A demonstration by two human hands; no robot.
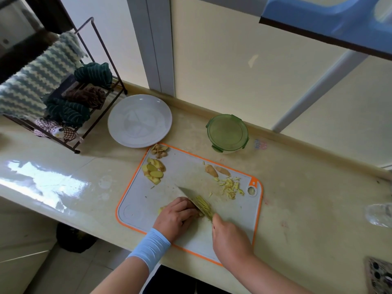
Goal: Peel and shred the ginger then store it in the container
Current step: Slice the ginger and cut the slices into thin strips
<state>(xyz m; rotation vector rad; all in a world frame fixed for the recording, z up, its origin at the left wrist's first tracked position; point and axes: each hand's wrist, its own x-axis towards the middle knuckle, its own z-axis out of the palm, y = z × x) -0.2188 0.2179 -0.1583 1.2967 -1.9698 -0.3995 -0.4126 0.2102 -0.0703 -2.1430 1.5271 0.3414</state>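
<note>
On the grey, orange-rimmed cutting board, my left hand holds down a stack of ginger slices with curled fingers. My right hand grips the handle of a knife, whose blade lies against the left fingers. Fresh yellow shreds stick to the blade's right side. A pile of ginger shreds lies at the board's right. Ginger slices sit at its far left, peelings at the far left corner. Two ginger pieces lie near the far edge. The green-lidded container stands closed behind the board.
A white plate lies behind the board's left corner. A dark metal rack with cloths stands at the far left. A clear plastic bottle lies at the right edge. The counter's front edge runs just below the board.
</note>
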